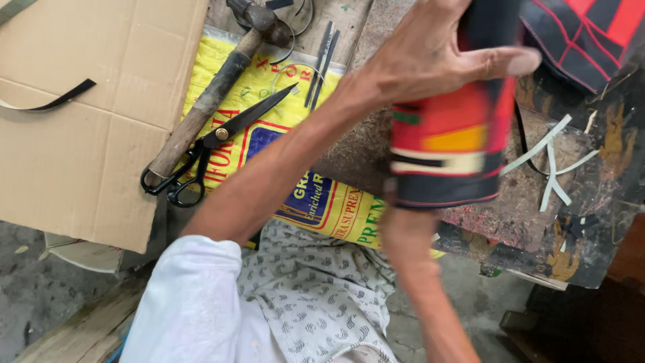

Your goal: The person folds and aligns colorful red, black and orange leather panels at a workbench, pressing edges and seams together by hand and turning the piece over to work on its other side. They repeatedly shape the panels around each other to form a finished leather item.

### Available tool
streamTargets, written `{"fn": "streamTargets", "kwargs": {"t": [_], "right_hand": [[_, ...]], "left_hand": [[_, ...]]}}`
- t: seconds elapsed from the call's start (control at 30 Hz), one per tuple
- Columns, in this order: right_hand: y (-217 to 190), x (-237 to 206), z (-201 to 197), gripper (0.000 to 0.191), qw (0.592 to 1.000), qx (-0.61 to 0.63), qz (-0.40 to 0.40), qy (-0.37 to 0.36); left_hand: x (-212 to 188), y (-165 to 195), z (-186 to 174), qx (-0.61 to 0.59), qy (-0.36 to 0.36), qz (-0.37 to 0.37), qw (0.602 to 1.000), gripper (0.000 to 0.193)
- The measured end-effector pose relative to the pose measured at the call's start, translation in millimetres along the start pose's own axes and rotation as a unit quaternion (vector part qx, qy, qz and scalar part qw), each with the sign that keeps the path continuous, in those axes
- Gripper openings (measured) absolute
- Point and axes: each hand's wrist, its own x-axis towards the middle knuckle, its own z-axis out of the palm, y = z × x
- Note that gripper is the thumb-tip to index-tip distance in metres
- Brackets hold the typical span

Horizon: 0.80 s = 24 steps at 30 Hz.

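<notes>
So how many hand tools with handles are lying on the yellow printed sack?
2. The wooden-handled hammer lies diagonally across the yellow sack's left edge, and the black scissors lie just right of it, blades pointing up-right. Others may be hidden under the left forearm.

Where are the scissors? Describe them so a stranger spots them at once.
Start at the yellow printed sack spread on the workbench. The scissors lie on its left edge, beside the wooden-handled hammer. They alone are all black, with a brass pivot and looped handles.
</notes>
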Motion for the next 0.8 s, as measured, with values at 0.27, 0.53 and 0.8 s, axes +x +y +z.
{"fn": "streamTargets", "kwargs": {"t": [0.27,0.53,0.8], "right_hand": [[120,2,10,0.038,0.699,0.664,0.263,-0.036],[15,-19,9,0.039,0.999,0.020,0.014,0.033],[73,-6,-6,0.041,0.890,0.376,0.258,-0.015]], "left_hand": [[69,-25,84,0.196,-0.084,-0.197,0.957,0.064],[20,-57,39,-0.036,-0.038,-0.001,0.999,0.044],[52,-34,77,0.078,-0.032,-0.102,0.991,0.051]]}}
